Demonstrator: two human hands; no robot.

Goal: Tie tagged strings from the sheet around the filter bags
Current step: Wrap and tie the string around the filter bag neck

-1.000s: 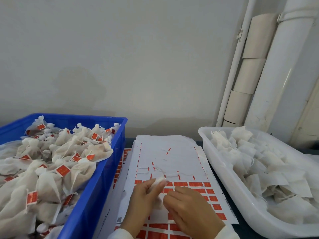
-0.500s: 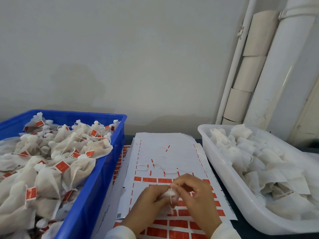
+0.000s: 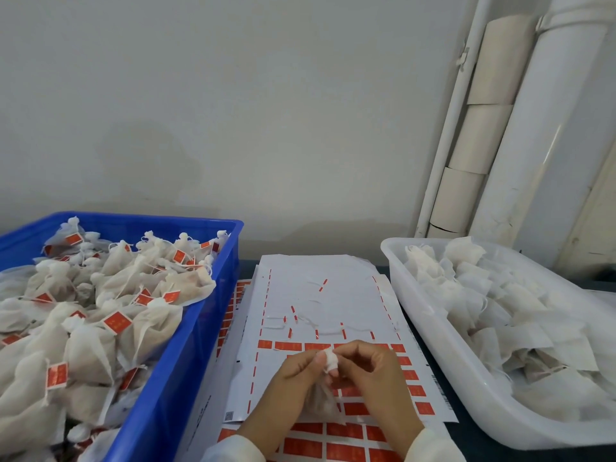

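Note:
A white filter bag (image 3: 321,396) hangs over the tag sheet (image 3: 323,301), its gathered neck (image 3: 330,359) sticking up between both hands. My left hand (image 3: 293,378) grips the bag just below the neck. My right hand (image 3: 370,371) pinches at the neck from the right, fingers curled. A red tag shows faintly below the fingers; the string itself is too thin to make out. The sheet is white with rows of red tags (image 3: 353,431) at its near end and loose strings higher up.
A blue crate (image 3: 200,328) on the left holds several tied bags with red tags. A white tub (image 3: 433,355) on the right holds several untied filter bags. More tag sheets lie stacked beneath the top one. White pipes and cardboard rolls (image 3: 480,128) stand at the back right.
My right hand came off the sheet and met my left at the bag's neck. Both hands now work the neck together, slightly nearer to me.

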